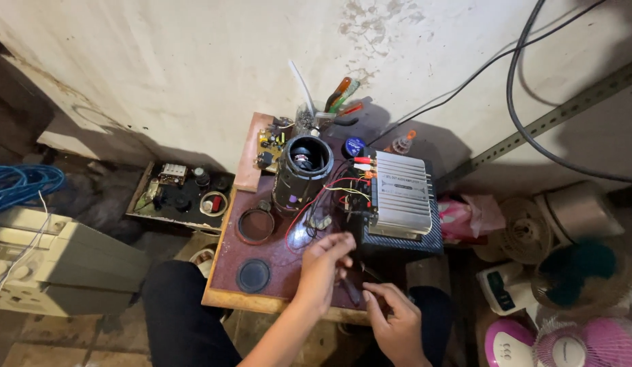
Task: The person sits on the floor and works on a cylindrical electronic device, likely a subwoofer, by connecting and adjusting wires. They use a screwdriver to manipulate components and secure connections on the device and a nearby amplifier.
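My left hand (324, 264) reaches over the small brown table (261, 299), its fingertips pinched on a thin wire (314, 207) of the red and black bundle. That bundle runs between a dark cylindrical speaker (302, 173) and a silver ribbed amplifier (401, 194). My right hand (396, 319) is lower, near the table's front edge. Its thumb and fingers are closed on a dark-handled tool (351, 289) that lies between the two hands. The tool's tip is hidden.
A rubber ring (255, 225) and a dark round cap (253, 275) lie on the table's left. A circuit board (269, 143) and a jar of tools (322, 112) stand at the back. A parts tray (183, 194) sits left, fans (567, 340) right, and cables hang on the wall.
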